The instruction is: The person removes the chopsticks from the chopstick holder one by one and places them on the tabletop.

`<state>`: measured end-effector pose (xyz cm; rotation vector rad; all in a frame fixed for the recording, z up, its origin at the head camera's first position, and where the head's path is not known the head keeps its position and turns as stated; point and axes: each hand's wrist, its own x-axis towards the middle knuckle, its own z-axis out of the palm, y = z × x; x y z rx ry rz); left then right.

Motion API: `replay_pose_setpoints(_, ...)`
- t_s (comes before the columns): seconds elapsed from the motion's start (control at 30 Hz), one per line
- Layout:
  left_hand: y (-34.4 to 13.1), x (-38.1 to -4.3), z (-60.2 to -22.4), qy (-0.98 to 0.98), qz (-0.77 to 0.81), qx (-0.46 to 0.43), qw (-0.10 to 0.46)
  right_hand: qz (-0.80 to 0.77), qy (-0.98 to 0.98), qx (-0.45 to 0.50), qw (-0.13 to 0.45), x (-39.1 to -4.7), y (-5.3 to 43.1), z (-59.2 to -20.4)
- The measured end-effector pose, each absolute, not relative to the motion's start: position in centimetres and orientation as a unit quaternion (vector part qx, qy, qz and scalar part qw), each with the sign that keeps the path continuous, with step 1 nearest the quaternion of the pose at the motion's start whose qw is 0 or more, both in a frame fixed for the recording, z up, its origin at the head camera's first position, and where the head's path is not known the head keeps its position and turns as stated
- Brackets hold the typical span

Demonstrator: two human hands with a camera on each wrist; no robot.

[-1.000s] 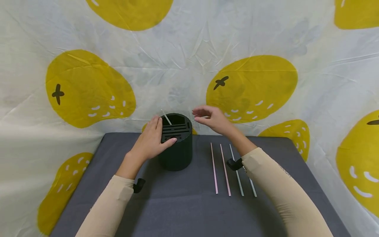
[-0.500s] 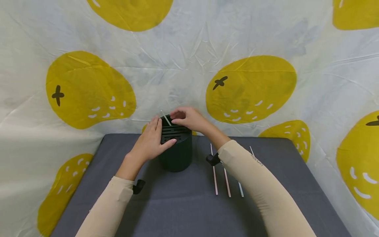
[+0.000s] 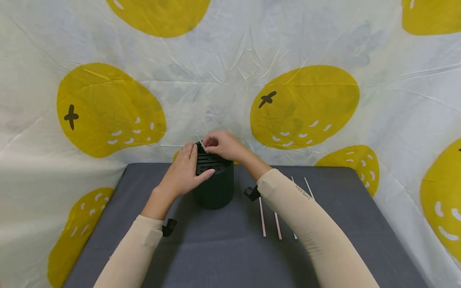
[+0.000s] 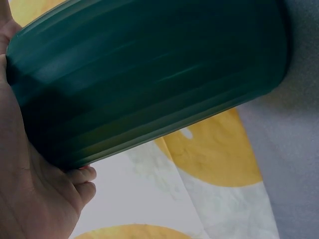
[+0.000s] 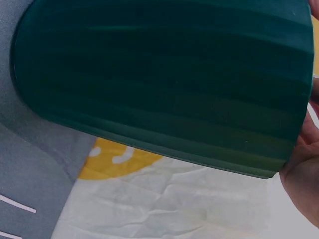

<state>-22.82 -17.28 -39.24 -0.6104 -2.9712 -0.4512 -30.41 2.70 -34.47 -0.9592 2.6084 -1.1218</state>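
Note:
A dark green, round utensil holder (image 3: 214,194) with a slotted top stands upright at the back of the table. My left hand (image 3: 183,172) grips its upper left, fingers along the left side and thumb lying across the front rim. In the left wrist view, fingertips (image 4: 87,186) bend past the holder's edge. A thin pale stick (image 3: 199,140) leans up out of the open rear compartment. Over that compartment my right hand (image 3: 224,146) pinches the stick between thumb and fingertips. The stick's lower part is hidden inside. The ribbed wall (image 5: 164,79) fills most of the right wrist view.
Several thin sticks lie side by side under the right forearm, among them a pink stick (image 3: 262,220), another pink stick (image 3: 278,227) and a pale one (image 3: 308,188). The grey-covered table (image 3: 216,248) ends at a white curtain (image 3: 216,52) with yellow fruit prints.
My right hand has moved left from beside the holder to over its rear compartment, and its fingers have closed on the pale stick. The left hand has stayed in place.

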Motion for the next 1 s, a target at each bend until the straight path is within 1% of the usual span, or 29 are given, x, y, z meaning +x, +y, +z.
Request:
replay_pose_setpoints(0.43, -17.2, -23.0, -39.4, -0.968, -0.150, -0.196, 0.040, -0.410, 0.857, -0.305, 0.063, -30.7, 2.7, -34.9)
replay_pose_setpoints(0.57, -17.2, -22.9, -39.3, -0.968, -0.152, -0.195, 0.034, -0.437, 0.848, -0.293, 0.063, -30.4, 2.8, -34.4)
replay_pose_setpoints(0.77, -17.2, -22.9, -38.9, -0.970, -0.154, -0.188, 0.028, -0.452, 0.843, -0.292, 0.014, -29.7, 3.2, -33.1)
replay_pose_setpoints(1.0, -17.2, -22.8, -38.7, -0.971, -0.157, -0.181, 0.018, -0.500, 0.816, -0.289, -0.028, -28.9, 4.7, -32.0)
